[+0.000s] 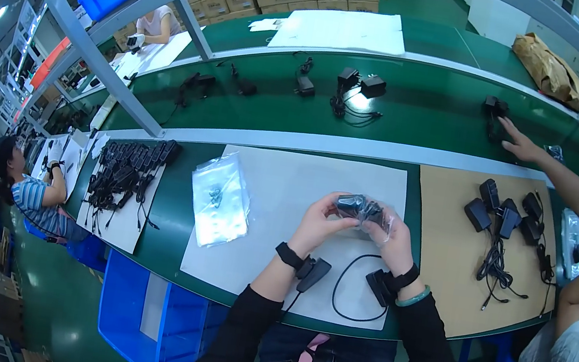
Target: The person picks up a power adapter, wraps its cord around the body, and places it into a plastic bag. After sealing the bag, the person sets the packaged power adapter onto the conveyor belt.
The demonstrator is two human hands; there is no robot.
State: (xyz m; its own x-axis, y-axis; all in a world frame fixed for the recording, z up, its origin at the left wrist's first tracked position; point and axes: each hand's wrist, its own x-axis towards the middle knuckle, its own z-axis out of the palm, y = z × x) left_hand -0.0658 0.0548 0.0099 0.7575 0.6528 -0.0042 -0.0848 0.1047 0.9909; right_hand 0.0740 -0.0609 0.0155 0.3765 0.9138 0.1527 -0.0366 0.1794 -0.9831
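Note:
Above the white sheet [290,174] on the bench, my left hand [319,225] and my right hand [395,240] come together around a black power adapter in a clear plastic bag [352,205]. My left fingers grip the adapter's left end. Those of my right hand close on the bag's right side, where the clear film bunches up. Both wrists wear black bands, each with a small black box and a cable. To the left of my hands lies a stack of clear plastic bags [220,200].
Many black adapters [125,174] lie heaped at left. Several more adapters [508,216] rest on brown board [435,265] at right. Beyond, a green conveyor [420,118] carries adapters under metal framing; a co-worker's arm [557,164] reaches over it. A blue bin [133,308] stands below left.

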